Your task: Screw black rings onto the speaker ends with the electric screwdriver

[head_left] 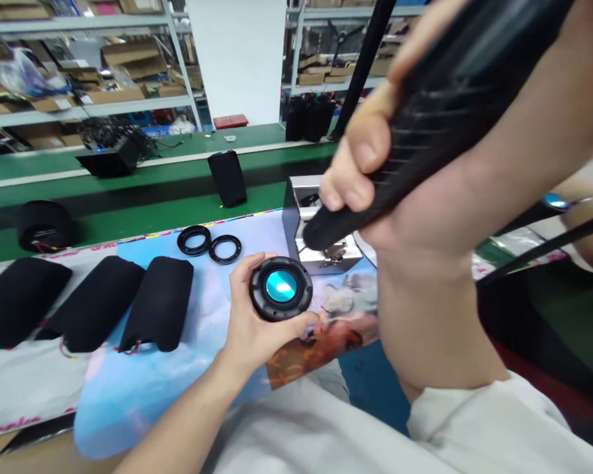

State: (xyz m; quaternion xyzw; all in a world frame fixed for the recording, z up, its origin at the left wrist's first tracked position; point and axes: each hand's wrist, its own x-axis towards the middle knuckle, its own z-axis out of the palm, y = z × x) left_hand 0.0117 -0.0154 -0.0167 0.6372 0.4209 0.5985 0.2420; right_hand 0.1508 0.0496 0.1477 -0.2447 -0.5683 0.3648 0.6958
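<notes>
My left hand [251, 332] is wrapped round a speaker [281, 288], whose black ringed end with a shiny blue centre faces up. In my right hand [363, 155] is a black power screwdriver [420, 131] with a ribbed grip, slanting down toward a silver metal box [296, 227] behind the speaker. The tool's tip overlaps the box from this angle; I cannot tell whether they touch. Two black rings [194, 241] lie beyond my left hand, overlapping at their edges. Several black fabric-covered speaker bodies [158, 303] lie to the left, some with thin wires at their near ends.
A printed blue mat [205, 309] covers the bench. Along the green conveyor [178, 197] stand another black cylinder [227, 178] and a dark box with tangled cables [113, 148]. Shelves [79, 105] with cartons line the back. Part of another person's arm [586, 224] shows at right.
</notes>
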